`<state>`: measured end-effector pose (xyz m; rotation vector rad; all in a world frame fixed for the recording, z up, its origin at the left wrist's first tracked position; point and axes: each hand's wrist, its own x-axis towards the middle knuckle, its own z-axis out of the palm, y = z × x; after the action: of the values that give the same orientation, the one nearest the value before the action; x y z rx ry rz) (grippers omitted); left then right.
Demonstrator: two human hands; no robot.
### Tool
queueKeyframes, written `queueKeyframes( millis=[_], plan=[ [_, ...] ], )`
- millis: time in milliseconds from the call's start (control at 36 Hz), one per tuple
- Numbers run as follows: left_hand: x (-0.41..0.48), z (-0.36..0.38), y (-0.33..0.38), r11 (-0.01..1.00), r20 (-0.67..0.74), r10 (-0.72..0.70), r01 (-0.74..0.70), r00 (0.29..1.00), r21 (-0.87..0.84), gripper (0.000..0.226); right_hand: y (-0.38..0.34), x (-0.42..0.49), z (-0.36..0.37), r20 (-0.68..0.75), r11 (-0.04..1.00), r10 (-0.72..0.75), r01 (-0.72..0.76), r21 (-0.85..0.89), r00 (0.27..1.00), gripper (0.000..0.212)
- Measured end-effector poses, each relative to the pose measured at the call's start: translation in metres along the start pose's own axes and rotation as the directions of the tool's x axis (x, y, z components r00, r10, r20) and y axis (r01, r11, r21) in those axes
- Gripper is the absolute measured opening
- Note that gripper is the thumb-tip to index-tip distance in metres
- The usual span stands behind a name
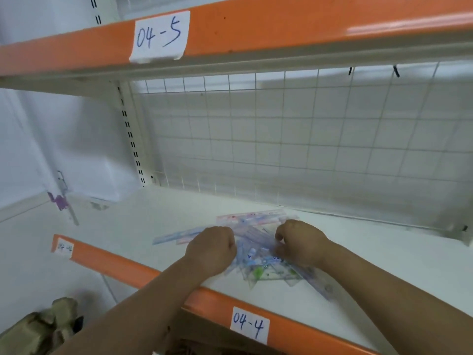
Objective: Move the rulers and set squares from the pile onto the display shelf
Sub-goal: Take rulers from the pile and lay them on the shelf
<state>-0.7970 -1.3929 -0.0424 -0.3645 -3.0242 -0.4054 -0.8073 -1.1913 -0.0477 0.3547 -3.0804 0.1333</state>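
Note:
A loose pile of clear plastic rulers and set squares (258, 265), printed in pink, blue and green, lies on the white display shelf (358, 290) labelled 04-4. My left hand (211, 248) sits on the pile's left side with its fingers curled down onto the pieces. My right hand (298, 242) is on the pile's right side, fingers curled round some of the clear pieces. Long rulers (174, 237) stick out to the left from under my left hand, and another ruler (250, 216) lies just behind both hands. The parts under my hands are hidden.
A white wire grid (281, 139) backs the shelf. An orange shelf edge labelled 04-5 (158, 34) hangs overhead. The orange front lip (122, 267) runs below my forearms. A purple-tagged hook (60, 201) hangs at left; a crumpled brown object (43, 326) lies lower left.

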Motion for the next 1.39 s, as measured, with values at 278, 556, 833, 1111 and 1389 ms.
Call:
queueKeyframes(
  millis=[278, 556, 833, 1111, 1389],
  plan=[
    [0.008, 0.002, 0.003, 0.997, -0.047, -0.01, 0.007, 0.999, -0.074, 0.044, 0.003, -0.015, -0.006, -0.128, 0.999, -0.039, 0.037, -0.014, 0.991, 0.042],
    [0.015, 0.003, 0.011, 0.582, 0.128, -0.244, 0.251, 0.961, -0.774, 0.058, 0.001, -0.024, -0.007, -0.2, 0.976, 0.044, 0.001, 0.219, 0.979, 0.029],
    [0.006, 0.002, 0.037, 0.259, 0.277, -0.109, 0.296, 0.955, -0.919, 0.017, -0.03, -0.026, -0.007, -0.183, 0.697, 0.205, -0.012, 0.717, 0.961, 0.015],
    [0.01, -0.007, 0.019, 0.751, 0.071, 0.111, -0.037, 0.991, -0.66, 0.029, -0.02, -0.024, -0.028, -0.104, 0.117, 0.436, 0.058, 0.991, 0.894, 0.015],
    [0.017, -0.009, 0.007, 0.454, 0.013, -0.106, 0.06, 0.994, -0.889, 0.02, -0.005, -0.027, -0.024, 0.081, -0.288, 0.484, 0.07, 0.955, 0.872, 0.01]
  ],
)
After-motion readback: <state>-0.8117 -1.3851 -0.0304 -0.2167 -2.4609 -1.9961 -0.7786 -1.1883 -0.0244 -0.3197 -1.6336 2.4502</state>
